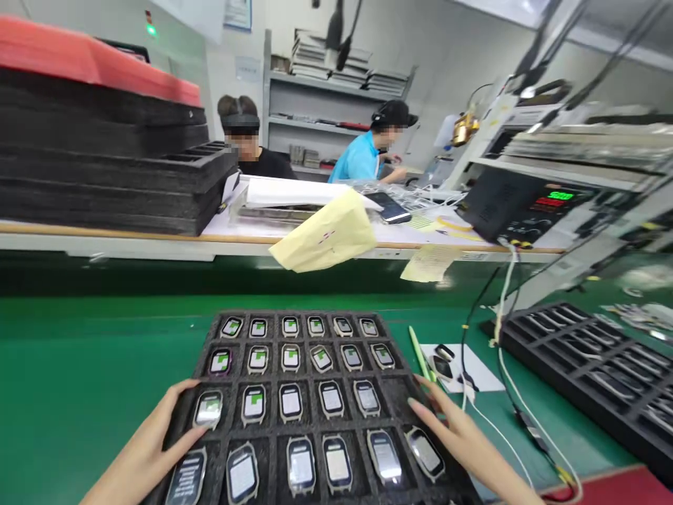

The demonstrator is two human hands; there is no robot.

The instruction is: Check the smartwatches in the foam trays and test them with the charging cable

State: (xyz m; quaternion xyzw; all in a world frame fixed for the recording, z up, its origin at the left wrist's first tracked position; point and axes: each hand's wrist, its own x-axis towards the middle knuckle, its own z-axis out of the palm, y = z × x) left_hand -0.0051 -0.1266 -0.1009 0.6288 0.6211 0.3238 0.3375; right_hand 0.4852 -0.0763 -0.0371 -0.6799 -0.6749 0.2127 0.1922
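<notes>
A black foam tray lies on the green bench in front of me, its pockets filled with several small watch-like screen units. My left hand rests on the tray's left edge, fingers stretched out beside one unit. On the right edge lies my right hand, fingers extended and flat against the foam. Neither hand holds anything.
A second black tray with parts sits at right, with cables and a white card between. Stacked foam trays, yellow paper and a meter stand on the shelf behind. Two people sit beyond.
</notes>
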